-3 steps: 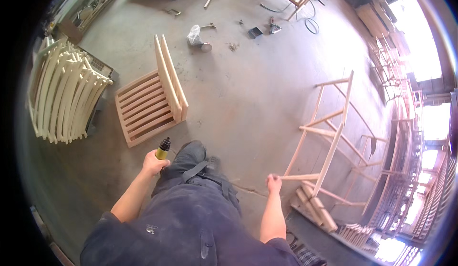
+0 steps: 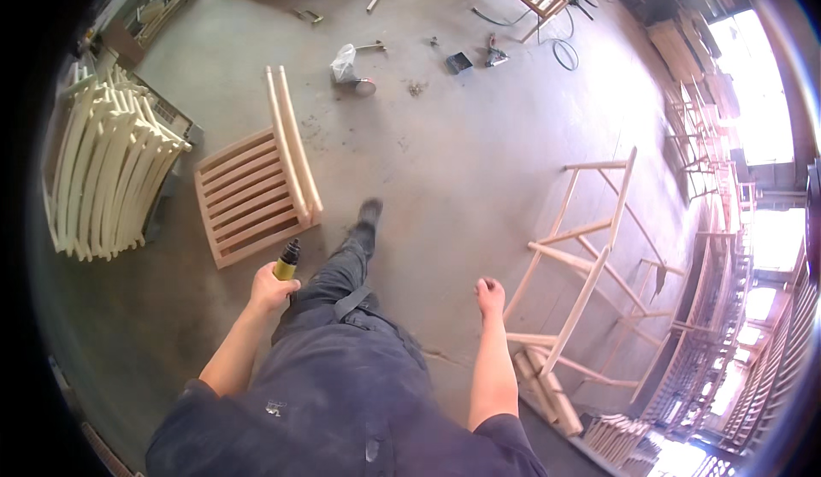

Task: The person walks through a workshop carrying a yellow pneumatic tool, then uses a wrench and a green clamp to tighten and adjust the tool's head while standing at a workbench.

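From up here I see my left hand point(image 2: 272, 287) wrapped tight around a small power tool with a yellow body and a black nose point(image 2: 286, 263), fingers fully curled about the grip so the black tip points away from me toward the floor ahead; the tool sits in the fist just beside my left thigh. Its nose hangs close to the near corner of a slatted seat panel of pale bare wood point(image 2: 254, 191), which lies flat on the grey concrete floor point(image 2: 462, 152) with two long rails standing up along its right edge, though tool and panel do not touch. My right hand point(image 2: 490, 294) is closed into a loose fist with nothing in it that I can make out, hanging in the air, near but apart from an unfinished chair frame of light wooden rungs and legs point(image 2: 581, 263) that stands tilted to my right. Between the two hands runs my leg in dark work trousers point(image 2: 342, 332), the black shoe point(image 2: 369, 214) stepped out forward onto the concrete. Far left, a stack of curved cream-coloured wooden slats point(image 2: 107, 169) leans together well away from the left hand. Further off on the floor sits a crumpled clear plastic bag point(image 2: 344, 62) with small loose bits around it
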`<state>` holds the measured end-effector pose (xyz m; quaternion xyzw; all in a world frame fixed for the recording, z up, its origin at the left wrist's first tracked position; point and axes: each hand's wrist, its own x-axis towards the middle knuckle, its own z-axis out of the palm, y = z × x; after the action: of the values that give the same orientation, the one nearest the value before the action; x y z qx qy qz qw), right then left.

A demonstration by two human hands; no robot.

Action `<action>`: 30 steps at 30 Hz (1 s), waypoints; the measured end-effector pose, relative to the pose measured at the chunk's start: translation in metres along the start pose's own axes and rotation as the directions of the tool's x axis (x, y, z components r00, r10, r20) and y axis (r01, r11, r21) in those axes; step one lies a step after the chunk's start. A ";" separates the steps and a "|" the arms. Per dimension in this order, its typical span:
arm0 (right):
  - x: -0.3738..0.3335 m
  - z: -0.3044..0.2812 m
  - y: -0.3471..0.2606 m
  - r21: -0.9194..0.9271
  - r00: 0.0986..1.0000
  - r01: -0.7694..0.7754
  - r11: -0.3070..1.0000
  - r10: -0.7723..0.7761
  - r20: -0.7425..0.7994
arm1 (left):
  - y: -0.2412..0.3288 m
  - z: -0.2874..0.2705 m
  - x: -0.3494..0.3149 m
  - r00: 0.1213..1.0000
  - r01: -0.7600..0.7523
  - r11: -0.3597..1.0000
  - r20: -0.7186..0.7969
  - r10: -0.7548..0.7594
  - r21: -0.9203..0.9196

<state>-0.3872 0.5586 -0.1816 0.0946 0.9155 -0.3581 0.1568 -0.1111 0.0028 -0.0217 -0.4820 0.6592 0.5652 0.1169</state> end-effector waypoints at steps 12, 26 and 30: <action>0.421 0.070 -0.383 -0.394 0.966 0.087 0.915 0.018 0.256 | 0.318 0.050 0.332 0.966 0.076 0.990 -0.239 -0.102 -0.115; 1.036 0.379 -0.596 -0.324 0.907 0.261 0.909 -0.116 0.405 | 0.499 0.169 0.443 0.364 0.501 0.457 -0.300 -0.882 -0.735; 1.172 0.552 -0.575 -0.238 0.917 0.165 0.957 -0.059 0.395 | 0.565 0.208 0.510 0.100 0.418 0.301 -0.286 -0.953 -0.857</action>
<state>-1.5239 -0.1654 -0.6209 -0.0522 0.9108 -0.2517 0.3230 -0.8849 -0.1341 -0.0902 -0.9441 0.0809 0.3115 -0.0707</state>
